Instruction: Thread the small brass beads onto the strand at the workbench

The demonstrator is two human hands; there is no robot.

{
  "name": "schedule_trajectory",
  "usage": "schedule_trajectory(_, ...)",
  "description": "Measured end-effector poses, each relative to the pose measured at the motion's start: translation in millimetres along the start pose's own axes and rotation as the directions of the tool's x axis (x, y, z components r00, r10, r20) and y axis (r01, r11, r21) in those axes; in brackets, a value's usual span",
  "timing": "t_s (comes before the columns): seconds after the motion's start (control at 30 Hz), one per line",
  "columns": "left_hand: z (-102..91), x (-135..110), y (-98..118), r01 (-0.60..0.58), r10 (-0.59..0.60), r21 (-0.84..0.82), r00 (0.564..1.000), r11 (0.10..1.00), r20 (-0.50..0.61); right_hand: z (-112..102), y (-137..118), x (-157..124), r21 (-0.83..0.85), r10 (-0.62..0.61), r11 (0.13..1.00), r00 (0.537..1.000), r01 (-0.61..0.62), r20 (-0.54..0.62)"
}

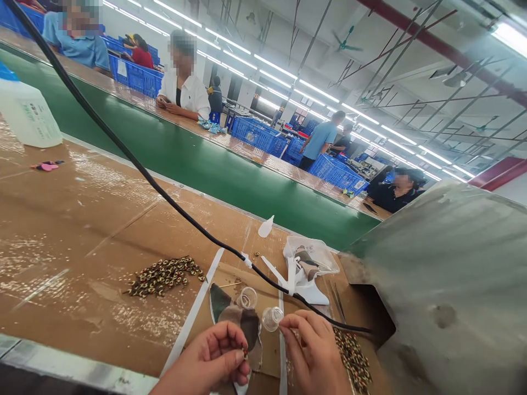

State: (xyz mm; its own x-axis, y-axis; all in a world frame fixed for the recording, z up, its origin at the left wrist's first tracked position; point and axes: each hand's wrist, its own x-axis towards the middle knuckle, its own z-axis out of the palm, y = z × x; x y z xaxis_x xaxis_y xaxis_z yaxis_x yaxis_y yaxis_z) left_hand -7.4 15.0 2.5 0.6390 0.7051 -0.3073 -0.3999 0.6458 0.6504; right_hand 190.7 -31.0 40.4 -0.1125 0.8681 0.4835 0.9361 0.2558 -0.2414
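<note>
Over the lower middle of the table, my left hand point(220, 354) is closed in a pinch. Between its thumb and forefinger shows a small dark piece point(245, 351), like those in the piles. My right hand point(313, 345) has thumb and forefinger drawn together beside a small clear plastic cup point(272, 319); whatever they pinch is too small to make out. A second clear cup point(247, 298) stands further left. Beneath the cups and my left hand lies a camouflage-patterned cloth point(230, 314). A thin wooden stick point(229, 285) rests at its far edge.
Small dark ring-like pieces lie in a left pile point(162, 276) and a right pile point(354, 356). A black cable point(164, 195) crosses the view. Beyond are a clear tray point(329, 260), tweezers point(336, 300), a white bottle point(31, 112) and a green conveyor belt point(197, 159). A metal housing point(453, 274) blocks the right.
</note>
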Motion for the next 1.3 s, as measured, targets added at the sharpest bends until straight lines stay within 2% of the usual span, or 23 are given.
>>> schedule_trajectory(0.17, -1.3, -1.6, 1.6, 0.007, -0.003, -0.071, 0.999, 0.997, 0.052, 16.8, -17.6, -6.3, 0.272, 0.062, 0.960, 0.998, -0.066, 0.023)
schedule_trajectory(0.3, -0.7, -3.0, 3.8, 0.017, -0.011, -0.081, 0.997, 0.997, 0.073, 26.0, -28.0, -7.8, 0.342, 0.068, 0.936, 0.997, -0.080, 0.047)
schedule_trajectory(0.43, 1.9, -4.0, 5.9, 0.020, -0.015, -0.066, 0.998, 0.998, 0.068, 25.5, -29.8, -5.9, 0.341, 0.038, 0.938, 0.995, -0.068, 0.094)
schedule_trajectory(0.8, 5.7, -6.8, 8.5, 0.026, -0.023, -0.062, 0.999, 0.998, 0.039, 28.7, -27.7, -7.3, 0.329, -0.015, 0.944, 0.993, -0.024, 0.116)
schedule_trajectory(1.07, 4.9, -6.7, 8.5, 0.020, -0.019, -0.040, 0.999, 0.999, 0.030, 29.1, -27.8, -8.4, 0.306, -0.050, 0.952, 0.992, 0.013, 0.115)
schedule_trajectory(1.3, 4.3, -6.5, 7.0, 0.012, -0.011, -0.035, 0.999, 0.999, 0.032, 31.2, -29.3, -11.3, 0.256, -0.063, 0.966, 0.997, 0.048, 0.052)
